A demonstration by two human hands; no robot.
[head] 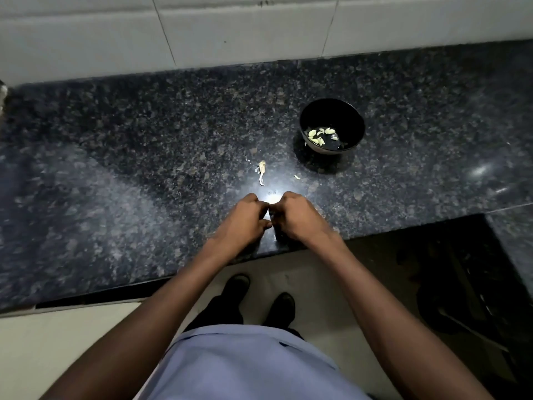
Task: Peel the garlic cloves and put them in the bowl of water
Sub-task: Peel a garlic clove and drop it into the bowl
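While a person in a light blue shirt (245,368) is standing at a dark speckled granite counter (121,157), the head camera is looking down on both bare hands, which are meeting just above the counter's near edge. The left hand (245,220) and the right hand (297,217) are curling their fingers toward each other, fingertips touching around something small between them; it is too hidden to name, so I cannot tell what they are gripping. Farther back and to the right, a black bowl (332,114) is sitting on the counter, holding pale peeled garlic cloves (320,135) in water. Between the bowl and the hands, scraps of papery garlic skin (262,171) are lying on the stone. White wall tiles (245,30) are running behind the counter, and dark shoes (235,287) are showing on the pale floor below.
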